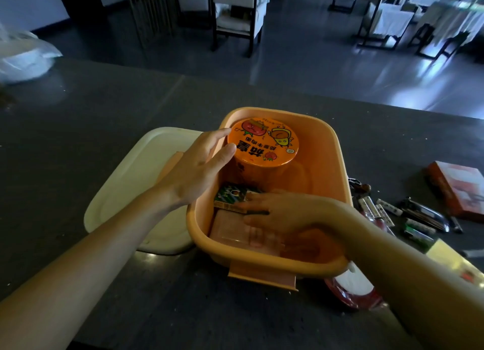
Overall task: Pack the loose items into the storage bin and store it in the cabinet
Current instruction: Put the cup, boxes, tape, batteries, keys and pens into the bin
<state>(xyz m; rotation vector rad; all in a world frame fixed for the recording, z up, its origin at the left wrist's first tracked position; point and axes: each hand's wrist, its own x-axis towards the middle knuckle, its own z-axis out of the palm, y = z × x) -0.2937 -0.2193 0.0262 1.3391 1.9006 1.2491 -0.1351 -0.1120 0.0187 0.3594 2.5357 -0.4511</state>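
Storage bin was set mid-surface, dead ahead, long axis running away from the body. In the head view, the left hand was held open over the bin's left rim, straight fingers touching the noodle cup in the far-left corner. The right hand was laid flat inside, on a green box and a pink pack, nothing clearly gripped. Loose pens and an orange box were strewn right of the bin, so probably easiest reached by the right hand.
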